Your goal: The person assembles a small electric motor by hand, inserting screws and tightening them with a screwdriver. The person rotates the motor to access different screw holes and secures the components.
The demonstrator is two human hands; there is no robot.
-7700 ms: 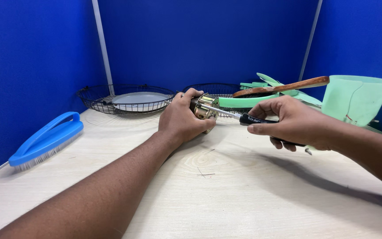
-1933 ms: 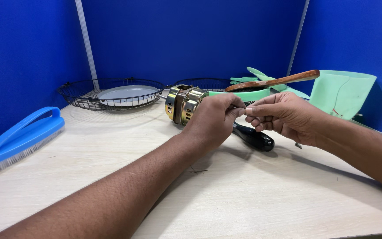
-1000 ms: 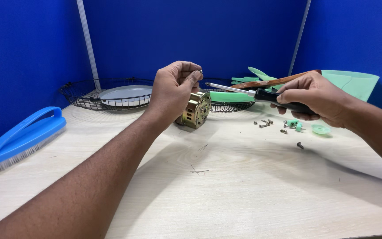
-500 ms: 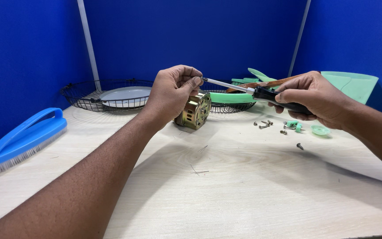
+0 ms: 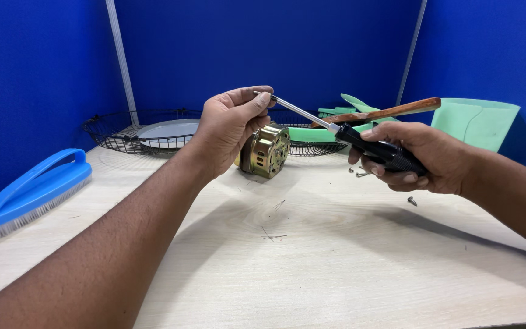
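From the head camera, the right hand (image 5: pixel 424 159) is wrapped around the black ribbed handle of a steel-shafted screwdriver (image 5: pixel 360 137), held above the pale wooden desk (image 5: pixel 336 262). Its long axis runs from lower right up to upper left, tip pointing at the left hand (image 5: pixel 229 125), whose fingertips (image 5: pixel 264 99) pinch the shaft's end (closed on it). Just behind and below that hand, a brass-coloured round motor (image 5: pixel 267 150) stands on edge on the desk. A blue plastic scrubbing brush (image 5: pixel 31 192) lies far left; small loose screws (image 5: pixel 360 173) sit beneath the right hand.

Bright even overhead light, soft arm shadows, sharp focus, no glare
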